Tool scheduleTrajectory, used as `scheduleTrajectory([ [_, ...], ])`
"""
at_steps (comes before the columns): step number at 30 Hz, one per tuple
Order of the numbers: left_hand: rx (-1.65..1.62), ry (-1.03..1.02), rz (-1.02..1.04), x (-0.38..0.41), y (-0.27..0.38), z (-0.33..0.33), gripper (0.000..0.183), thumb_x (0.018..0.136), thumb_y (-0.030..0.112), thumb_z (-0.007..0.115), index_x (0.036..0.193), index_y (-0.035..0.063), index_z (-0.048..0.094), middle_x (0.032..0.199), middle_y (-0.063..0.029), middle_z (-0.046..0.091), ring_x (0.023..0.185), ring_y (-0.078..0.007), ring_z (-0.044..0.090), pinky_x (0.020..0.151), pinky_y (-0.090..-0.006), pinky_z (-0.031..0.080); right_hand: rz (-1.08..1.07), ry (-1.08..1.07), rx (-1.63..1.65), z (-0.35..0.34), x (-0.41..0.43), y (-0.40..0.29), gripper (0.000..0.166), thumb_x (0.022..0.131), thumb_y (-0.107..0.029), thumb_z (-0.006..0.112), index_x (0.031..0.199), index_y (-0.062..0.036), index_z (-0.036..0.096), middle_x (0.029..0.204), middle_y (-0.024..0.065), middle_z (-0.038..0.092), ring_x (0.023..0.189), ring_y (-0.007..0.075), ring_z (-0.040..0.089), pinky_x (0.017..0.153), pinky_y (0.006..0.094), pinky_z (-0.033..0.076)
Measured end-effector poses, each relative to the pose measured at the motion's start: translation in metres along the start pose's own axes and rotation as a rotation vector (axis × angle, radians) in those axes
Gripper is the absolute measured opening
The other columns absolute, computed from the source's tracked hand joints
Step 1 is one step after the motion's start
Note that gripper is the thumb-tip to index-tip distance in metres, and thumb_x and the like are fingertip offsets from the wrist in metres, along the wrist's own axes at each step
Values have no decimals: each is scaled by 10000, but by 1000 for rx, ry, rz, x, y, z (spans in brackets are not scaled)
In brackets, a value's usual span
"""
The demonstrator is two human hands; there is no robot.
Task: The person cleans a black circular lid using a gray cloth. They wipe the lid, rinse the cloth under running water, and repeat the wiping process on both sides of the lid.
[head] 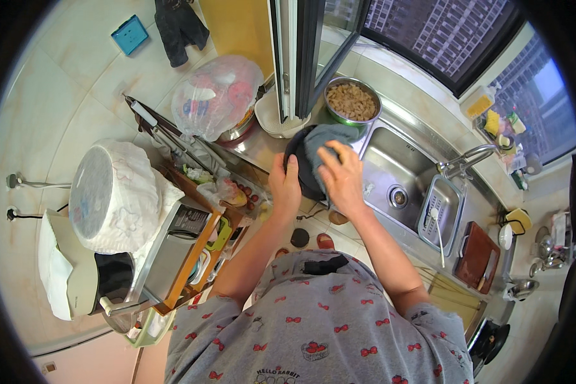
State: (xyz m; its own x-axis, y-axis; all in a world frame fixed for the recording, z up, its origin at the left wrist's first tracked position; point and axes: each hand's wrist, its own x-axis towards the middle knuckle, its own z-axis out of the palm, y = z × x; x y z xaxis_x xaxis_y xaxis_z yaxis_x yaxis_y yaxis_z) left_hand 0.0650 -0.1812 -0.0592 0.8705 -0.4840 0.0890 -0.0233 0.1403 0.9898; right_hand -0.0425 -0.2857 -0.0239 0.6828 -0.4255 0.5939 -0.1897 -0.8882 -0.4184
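Observation:
My left hand [286, 186] grips the near-left rim of a round dark pan or bowl [299, 158], thumb on its inner side. A blue-grey cloth [322, 139] lies over the right part of this vessel. My right hand [342, 174] presses on the cloth with its fingers spread. The vessel is tilted, and its right side is hidden by the cloth and hand. Just behind, a metal bowl of light brown chunks [351, 102] stands on the counter beside the sink.
To the right is a steel sink [389, 168] with a faucet [470, 156], a drain basket [441, 211] and a cutting board [477, 257]. An open window frame [300, 57] juts in ahead. Left stand a plastic-covered bowl [216, 98] and a shelf with a microwave oven [173, 254].

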Motion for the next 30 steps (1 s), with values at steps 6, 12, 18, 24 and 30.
scheduleTrajectory([
  [6,-54,18,2,8,-15,-2,289,1021,282,502,1017,1,569,850,-67,601,768,-136,528,731,-304,446,77,72,107,16,-40,-11,268,781,-48,725,1045,-81,694,922,94,584,808,297,604,685,397,490],
  [12,-92,-59,-86,-14,-13,22,280,1013,270,525,1039,-1,589,835,-40,601,763,-110,528,710,-280,446,144,85,35,4,17,4,232,838,-113,691,1063,-97,635,979,108,587,795,341,630,654,429,508],
  [18,-133,12,-8,9,-16,16,266,1033,240,485,1006,-9,573,872,-53,601,803,-117,526,749,-274,442,186,31,37,12,-37,-4,248,843,-140,692,1080,-138,620,998,108,580,794,350,645,651,442,512],
  [24,-47,-64,-85,-4,-22,24,298,1029,274,492,1067,-11,573,903,-75,620,820,-149,545,771,-309,456,219,43,44,9,16,9,176,857,-148,681,1017,-99,628,988,118,615,809,379,636,656,453,503],
  [30,-148,-12,-108,9,-29,19,265,1041,262,485,1050,8,561,912,-12,580,784,-81,502,722,-243,446,267,69,79,13,-35,9,182,861,-146,678,1026,-99,619,977,134,602,838,394,626,660,459,497],
])
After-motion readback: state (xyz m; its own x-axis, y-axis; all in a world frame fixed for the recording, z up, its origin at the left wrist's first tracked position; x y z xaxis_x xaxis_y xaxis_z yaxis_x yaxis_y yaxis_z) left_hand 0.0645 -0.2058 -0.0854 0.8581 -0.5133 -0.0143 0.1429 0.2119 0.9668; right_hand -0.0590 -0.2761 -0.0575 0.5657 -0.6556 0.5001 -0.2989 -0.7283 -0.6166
